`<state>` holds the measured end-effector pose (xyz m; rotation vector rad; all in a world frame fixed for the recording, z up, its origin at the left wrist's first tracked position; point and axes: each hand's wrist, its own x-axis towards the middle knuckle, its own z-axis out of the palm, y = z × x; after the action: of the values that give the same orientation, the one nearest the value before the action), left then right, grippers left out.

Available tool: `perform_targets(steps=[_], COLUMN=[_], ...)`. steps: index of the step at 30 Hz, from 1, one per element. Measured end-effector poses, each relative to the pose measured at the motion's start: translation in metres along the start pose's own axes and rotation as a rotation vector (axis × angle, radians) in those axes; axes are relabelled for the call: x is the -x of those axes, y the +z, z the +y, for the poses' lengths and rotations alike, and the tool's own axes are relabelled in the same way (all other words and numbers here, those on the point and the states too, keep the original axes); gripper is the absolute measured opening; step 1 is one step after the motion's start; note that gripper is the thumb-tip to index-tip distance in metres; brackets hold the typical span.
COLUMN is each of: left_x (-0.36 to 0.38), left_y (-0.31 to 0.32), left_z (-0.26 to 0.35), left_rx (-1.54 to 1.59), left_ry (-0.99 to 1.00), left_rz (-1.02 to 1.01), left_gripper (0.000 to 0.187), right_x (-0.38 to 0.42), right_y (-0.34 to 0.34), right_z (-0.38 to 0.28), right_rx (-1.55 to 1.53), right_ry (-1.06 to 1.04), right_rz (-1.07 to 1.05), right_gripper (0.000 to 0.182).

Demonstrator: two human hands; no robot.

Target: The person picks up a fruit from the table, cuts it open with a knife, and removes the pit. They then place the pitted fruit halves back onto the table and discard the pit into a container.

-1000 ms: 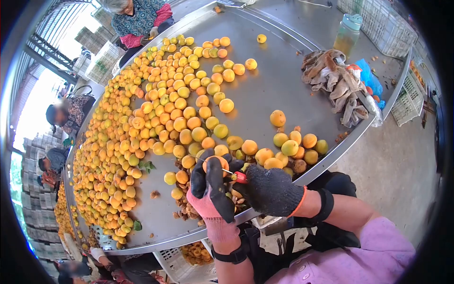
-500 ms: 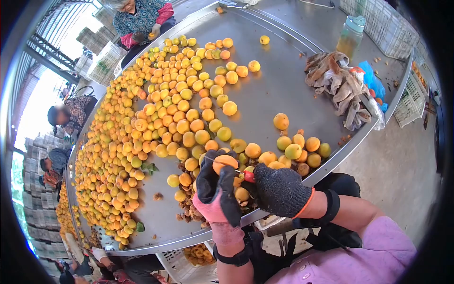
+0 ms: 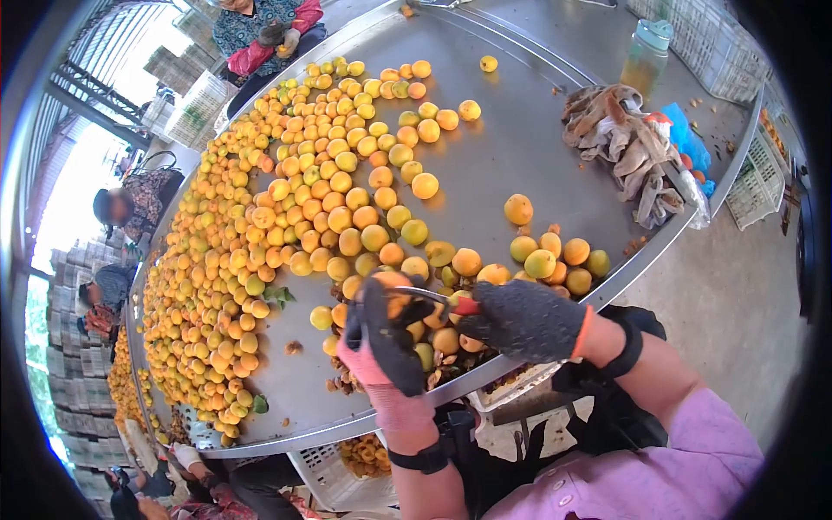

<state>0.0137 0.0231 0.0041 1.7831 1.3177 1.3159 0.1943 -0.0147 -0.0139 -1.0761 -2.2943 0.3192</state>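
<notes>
My left hand (image 3: 383, 347), in a pink and black glove, is closed around an orange apricot (image 3: 392, 280) over the near edge of the metal table. In a black glove, my right hand (image 3: 530, 322) grips a small red-handled knife (image 3: 465, 305). The knife's thin metal blade reaches across to the apricot; whether it is inside the flesh is blurred. Loose apricots (image 3: 446, 341) and brown pits and scraps lie under and between my hands. A small group of apricots (image 3: 539, 263) sits just beyond my right hand.
A large heap of apricots (image 3: 225, 286) covers the left of the steel table (image 3: 485, 160). Crumpled cloths (image 3: 620, 143), a blue bag (image 3: 687, 143) and a bottle (image 3: 646, 56) are at the right. Crates (image 3: 325, 477) stand below the edge. Other people (image 3: 251, 39) sit around the table.
My left hand has turned and tilted, so the apricot shows less. The knife's blade now lies more across the fruit. My right hand has shifted slightly, its wrist turned.
</notes>
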Motion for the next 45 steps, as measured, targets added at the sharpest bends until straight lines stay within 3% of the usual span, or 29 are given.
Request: perform_targets(steps=[2, 3, 4, 5, 6, 8, 10, 12, 14, 16, 18, 19, 20, 22, 23, 26, 27, 30, 32, 35, 36, 38, 39, 40, 41, 42, 43, 45], left_x=[-0.008, -0.011, -0.008, -0.004, -0.003, 0.000, 0.003, 0.005, 0.010, 0.013, 0.018, 0.020, 0.022, 0.022, 0.021, 0.018, 0.018, 0.023, 0.019, 0.012, 0.011, 0.006, 0.003, 0.005, 0.008, 0.008, 0.009, 0.013], left_y=[-0.005, -0.002, -0.003, -0.004, -0.003, 0.004, 0.000, 0.002, -0.001, 0.005, 0.007, 0.008, 0.005, -0.002, -0.004, 0.001, 0.000, 0.005, 0.002, 0.001, 0.000, -0.008, -0.021, -0.020, -0.016, -0.014, -0.016, -0.019], left_z=[0.023, 0.028, 0.028, 0.028, 0.029, 0.034, 0.025, 0.019, 0.012, 0.014, -0.002, -0.005, -0.010, -0.014, -0.011, -0.008, -0.001, -0.021, -0.020, -0.012, -0.014, -0.020, -0.024, -0.024, -0.022, -0.022, -0.028, -0.044], left_rx=[0.461, 0.532, 0.537, 0.520, 0.503, 0.468, 0.505, 0.476, 0.423, 0.497, 0.142, 0.327, 0.330, -0.246, -0.565, -0.416, -0.372, -0.225, -0.235, 0.250, 0.257, -0.074, -0.356, -0.357, -0.264, -0.170, -0.167, 0.748], left_ry=[-0.410, -0.524, -0.531, -0.562, -0.585, -0.584, -0.588, -0.554, -0.395, -0.398, -0.064, -0.225, -0.227, 0.190, 0.479, 0.419, 0.222, 0.266, 0.315, -0.059, -0.057, 0.158, 0.326, 0.331, 0.279, 0.231, 0.242, -0.565], left_rz=[0.118, 0.202, 0.202, 0.083, -0.038, 0.037, 0.007, 0.039, -0.100, -0.099, -0.056, -0.028, -0.024, -0.098, -0.052, 0.010, -0.020, 0.104, 0.082, 0.141, 0.137, 0.163, 0.012, 0.012, 0.058, 0.108, 0.116, 0.285], left_gripper=[0.033, 0.040, 0.040, 0.046, 0.052, 0.057, 0.057, 0.058, 0.046, 0.039, 0.038, 0.036, 0.036, 0.055, 0.076, 0.082, 0.086, 0.088, 0.089, 0.081, 0.081, 0.074, 0.078, 0.078, 0.078, 0.077, 0.077, 0.076], right_x=[0.009, 0.008, 0.009, 0.008, 0.008, 0.008, 0.005, 0.003, -0.008, -0.019, -0.026, -0.028, -0.028, -0.031, -0.032, -0.037, -0.037, -0.037, -0.037, -0.033, -0.031, -0.025, -0.023, -0.022, -0.023, -0.022, -0.024, -0.023], right_y=[-0.003, -0.013, -0.020, -0.015, -0.010, -0.002, -0.001, -0.008, -0.021, -0.023, -0.012, -0.009, -0.010, -0.018, -0.016, -0.013, -0.013, -0.012, -0.018, -0.032, -0.031, -0.025, -0.028, -0.031, -0.033, -0.048, -0.053, -0.062], right_z=[-0.001, -0.006, -0.007, -0.004, -0.002, 0.001, 0.000, -0.002, -0.015, -0.025, -0.026, -0.025, -0.025, -0.027, -0.026, -0.019, -0.017, -0.010, -0.004, -0.004, -0.004, 0.000, 0.000, 0.000, -0.003, -0.009, -0.017, -0.036], right_rx=[-0.108, -0.268, -0.421, -0.152, -0.144, 0.185, 0.216, 0.260, 0.184, -0.356, -0.431, -0.512, -0.510, -0.596, -0.599, -0.820, -0.953, -1.194, -1.393, -1.531, -1.569, -1.579, -1.516, -1.451, -1.362, -1.294, -1.363, -1.545], right_ry=[0.014, 0.297, 0.588, 0.291, 0.302, 0.530, 0.581, 0.438, 0.395, 0.190, 0.164, 0.129, 0.129, 0.292, 0.289, 0.335, 0.340, 0.373, 0.407, 0.421, 0.412, 0.336, 0.307, 0.277, 0.171, 0.286, 0.154, -0.027], right_rz=[0.064, 0.036, 0.007, 0.163, 0.166, 0.002, -0.087, 0.126, 0.185, 0.377, 0.391, 0.399, 0.393, 0.242, 0.237, 0.234, 0.233, 0.210, 0.169, 0.179, 0.196, 0.217, 0.138, 0.059, 0.055, -0.117, -0.069, -0.032], right_gripper=[0.016, 0.017, 0.018, 0.018, 0.018, 0.031, 0.035, 0.037, 0.040, 0.045, 0.048, 0.050, 0.050, 0.048, 0.048, 0.045, 0.044, 0.045, 0.049, 0.046, 0.040, 0.042, 0.042, 0.043, 0.044, 0.042, 0.039, 0.034])
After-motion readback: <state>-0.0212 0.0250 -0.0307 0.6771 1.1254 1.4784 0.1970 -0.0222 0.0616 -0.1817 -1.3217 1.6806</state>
